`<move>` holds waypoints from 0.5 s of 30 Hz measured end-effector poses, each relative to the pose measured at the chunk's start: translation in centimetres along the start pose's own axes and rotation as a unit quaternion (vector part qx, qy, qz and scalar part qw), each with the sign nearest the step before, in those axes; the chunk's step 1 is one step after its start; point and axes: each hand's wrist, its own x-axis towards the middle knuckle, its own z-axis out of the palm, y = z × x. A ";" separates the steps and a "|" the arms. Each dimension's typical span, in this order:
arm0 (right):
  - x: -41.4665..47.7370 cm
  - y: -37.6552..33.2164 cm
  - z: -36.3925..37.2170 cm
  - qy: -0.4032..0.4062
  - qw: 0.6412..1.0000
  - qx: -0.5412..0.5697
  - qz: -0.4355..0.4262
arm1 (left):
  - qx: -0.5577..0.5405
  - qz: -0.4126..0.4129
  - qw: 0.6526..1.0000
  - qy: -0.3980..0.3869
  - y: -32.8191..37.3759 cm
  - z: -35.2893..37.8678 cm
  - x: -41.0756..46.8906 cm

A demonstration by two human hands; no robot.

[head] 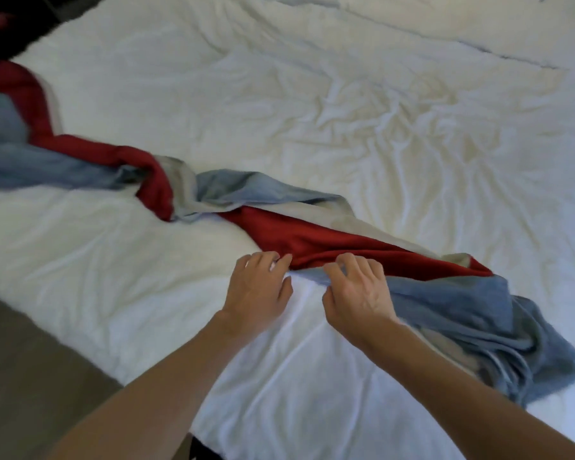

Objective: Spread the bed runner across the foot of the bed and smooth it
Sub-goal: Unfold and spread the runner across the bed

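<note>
Rumpled white duvet [312, 104] covering the bed, twisted red, blue and grey bed runner [312, 237] lying bunched from far left to near right, left hand [258, 290] fingertips touching its near edge, right hand [359, 293] pinching that edge

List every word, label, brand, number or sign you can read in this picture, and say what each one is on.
None: no readable text anywhere in this view.
The bed runner, in red, blue and grey, shows no tag or print.
The white duvet is plain.
The left hand and right hand, at the runner's near edge, carry nothing written.
</note>
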 end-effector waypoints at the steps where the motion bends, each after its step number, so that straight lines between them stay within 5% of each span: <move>1: 0.9 -1.9 0.2 0.001 1.000 0.002 -0.004 | 0.007 -0.006 1.000 0.005 -2.1 -0.7 -0.2; 15: 10.6 -25.8 4.1 -0.054 0.995 -0.047 -0.073 | 0.028 -0.016 0.999 -0.033 -28.1 -7.9 -5.8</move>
